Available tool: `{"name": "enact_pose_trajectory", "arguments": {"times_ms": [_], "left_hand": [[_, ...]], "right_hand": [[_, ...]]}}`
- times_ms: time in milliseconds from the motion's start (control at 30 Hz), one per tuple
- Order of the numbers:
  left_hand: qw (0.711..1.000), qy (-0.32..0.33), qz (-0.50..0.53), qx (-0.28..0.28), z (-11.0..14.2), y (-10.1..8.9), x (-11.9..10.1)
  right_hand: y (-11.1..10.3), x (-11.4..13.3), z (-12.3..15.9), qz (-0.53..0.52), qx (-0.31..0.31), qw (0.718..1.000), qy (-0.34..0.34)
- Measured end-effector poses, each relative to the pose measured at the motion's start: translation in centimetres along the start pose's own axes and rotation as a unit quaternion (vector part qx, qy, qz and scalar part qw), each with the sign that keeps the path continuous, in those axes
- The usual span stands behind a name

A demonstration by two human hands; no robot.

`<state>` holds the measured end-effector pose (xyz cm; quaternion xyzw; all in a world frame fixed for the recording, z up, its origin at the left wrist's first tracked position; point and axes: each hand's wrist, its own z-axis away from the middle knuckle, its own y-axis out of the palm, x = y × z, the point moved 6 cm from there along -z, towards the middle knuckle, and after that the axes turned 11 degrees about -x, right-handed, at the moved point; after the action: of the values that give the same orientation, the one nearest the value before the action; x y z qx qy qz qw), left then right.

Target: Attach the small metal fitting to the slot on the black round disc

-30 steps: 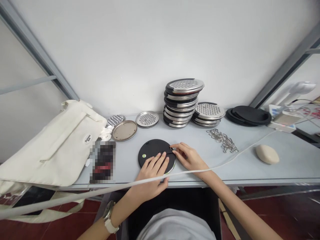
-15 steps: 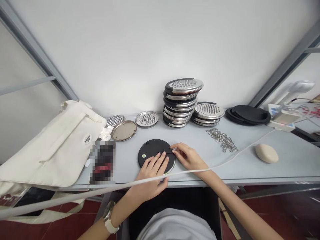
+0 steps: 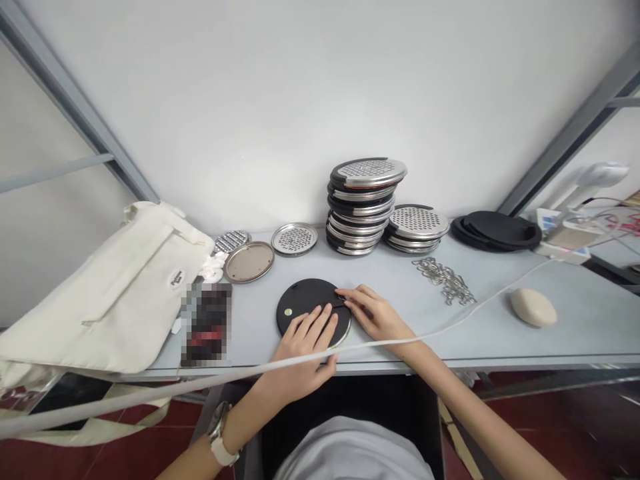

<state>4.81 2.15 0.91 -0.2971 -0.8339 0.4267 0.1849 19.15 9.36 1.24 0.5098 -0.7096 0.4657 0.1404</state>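
Disc point(image 3: 306, 295) lies flat (round), black face upward.

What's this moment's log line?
left hand: flat on black disc | right hand: at disc's right edge, grip unclear | metal clips: heaped farther right

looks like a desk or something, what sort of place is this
Probably a workbench, perhaps in a small workshop: a gray table holds a tall stack of grater-like discs and a loose pile of metal clips.
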Motion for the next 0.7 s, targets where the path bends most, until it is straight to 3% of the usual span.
{"name": "enact_pose_trajectory", "arguments": {"times_ms": [700], "left_hand": [[1.0,0.001,0.005,0.017,0.06,0.23,0.04]], "right_hand": [[-0.02,0.26,-0.06,0.015,0.015,1.0,0.001]]}}
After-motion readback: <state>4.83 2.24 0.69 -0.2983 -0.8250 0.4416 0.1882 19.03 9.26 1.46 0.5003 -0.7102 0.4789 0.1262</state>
